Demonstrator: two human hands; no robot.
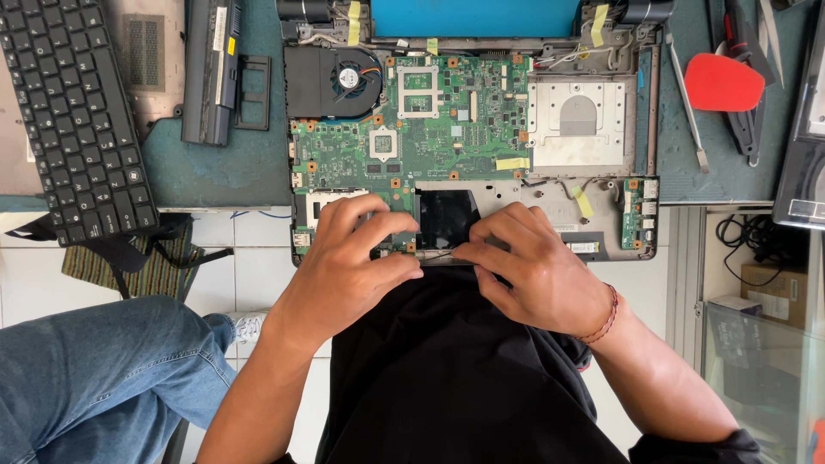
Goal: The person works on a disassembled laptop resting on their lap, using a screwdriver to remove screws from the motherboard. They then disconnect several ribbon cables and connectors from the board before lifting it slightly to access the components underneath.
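an opened laptop base (593, 215) lies on a blue-green worktop (215, 163), its near edge hanging just past the table's near rim. a green motherboard (430, 120) fills the left and middle of the base, with a black cooling fan (335, 79) at its far left corner and a bare metal drive bay (577, 120) to the right. strips of yellow tape (513, 163) sit here and there on the board and frame.

the left hand (348, 266) rests on the near left part of the motherboard, fingers curled and close together, tips pressing down near a metal card slot (325, 199); whether they pinch anything i cannot tell. the right hand (537, 266) rests on the near edge of the base just right of a dark rectangular opening (445, 216), fingers bent and bunched, the tips meeting at a thin part on the near edge, too small to make out. a red cord bracelet (607, 316) circles the right wrist.

far left on the table lies a detached black keyboard (77, 120), with a long black battery pack (209, 69) beside it. at the right, a red pick-shaped tool (724, 82) lies on black hand tools, with metal tweezers (687, 99) just left of it. blue jeans (94, 369) show at the near left.
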